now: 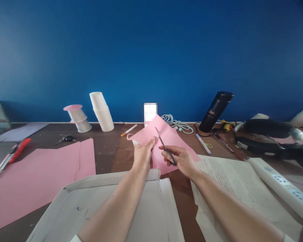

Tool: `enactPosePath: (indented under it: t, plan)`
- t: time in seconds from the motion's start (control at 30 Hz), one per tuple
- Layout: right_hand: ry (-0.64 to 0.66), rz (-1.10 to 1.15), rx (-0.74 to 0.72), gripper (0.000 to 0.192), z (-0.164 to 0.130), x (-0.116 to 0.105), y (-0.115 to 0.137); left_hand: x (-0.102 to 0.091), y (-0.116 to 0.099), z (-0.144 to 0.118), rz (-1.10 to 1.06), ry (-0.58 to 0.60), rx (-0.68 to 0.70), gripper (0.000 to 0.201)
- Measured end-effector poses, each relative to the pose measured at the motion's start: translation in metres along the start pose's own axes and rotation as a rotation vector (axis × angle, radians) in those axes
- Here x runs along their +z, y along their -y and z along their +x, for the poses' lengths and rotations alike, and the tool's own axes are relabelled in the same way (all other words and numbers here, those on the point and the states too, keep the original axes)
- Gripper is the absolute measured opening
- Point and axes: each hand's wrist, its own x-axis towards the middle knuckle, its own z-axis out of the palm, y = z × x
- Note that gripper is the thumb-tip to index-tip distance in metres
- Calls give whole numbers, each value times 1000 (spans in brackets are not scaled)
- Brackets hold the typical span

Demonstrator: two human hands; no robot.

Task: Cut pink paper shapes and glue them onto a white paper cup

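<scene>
In the head view, my left hand [142, 153] pinches a sheet of pink paper [175, 141] at its left side, the thumb lying on top. A small curled strip hangs at the paper's left edge. My right hand [180, 159] grips a pair of scissors [161, 138] by the dark handles, fingers bent round them. Their blades point up and to the left, over the paper and close to my left thumb. Whether the blades are parted is hard to see. Below my left wrist lies a white cardboard piece [101, 208].
Pink sheets [53, 164] and a red utility knife [15, 153] lie left. White paper cups [102, 112] and a pink-topped cup stack [78, 117] stand behind. To the right are a black flask [215, 112], a marker [203, 144], printed paper [224, 178], a power strip [282, 183] and headphones [265, 134].
</scene>
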Motion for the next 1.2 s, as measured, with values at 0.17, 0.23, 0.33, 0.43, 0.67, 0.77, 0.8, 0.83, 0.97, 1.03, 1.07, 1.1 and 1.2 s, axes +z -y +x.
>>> enactPosePath:
  t: [0.17,0.23,0.33,0.43,0.67,0.77,0.8,0.83,0.97,1.03,1.07,1.1,1.2]
  plan:
    - [-5,18,-18,37,1,-3,-2,-1,-1,-3,37,43,18,50]
    - [-5,29,-24,37,0,-3,0,0,-3,-5,34,65,19,51]
    - [-3,23,-21,38,-1,-3,2,0,-5,-6,37,67,7,51]
    - [-5,10,-22,40,-2,-3,4,1,-6,-6,47,51,0,50]
    - [-6,16,-34,40,-2,-3,3,2,-9,-9,36,40,9,46]
    - [-9,-1,-37,42,-2,-3,4,2,-8,-8,38,40,20,44]
    - [-9,-14,-37,42,-2,-3,4,2,-8,-7,39,38,23,44]
    - [-10,-27,-36,43,-2,-3,5,2,-8,-7,40,35,25,44]
    - [-21,-69,-33,43,-4,-3,7,2,-9,-7,40,26,29,43]
    - [-28,-72,-36,43,-4,-3,7,3,-9,-7,39,32,31,41]
    - [-29,-71,-37,42,-4,-3,7,3,-9,-8,38,31,36,41]
    - [-31,-69,-39,42,-4,-3,6,3,-9,-8,36,28,43,41]
    - [-38,-65,-44,43,-3,-2,6,3,-8,-7,30,16,62,40]
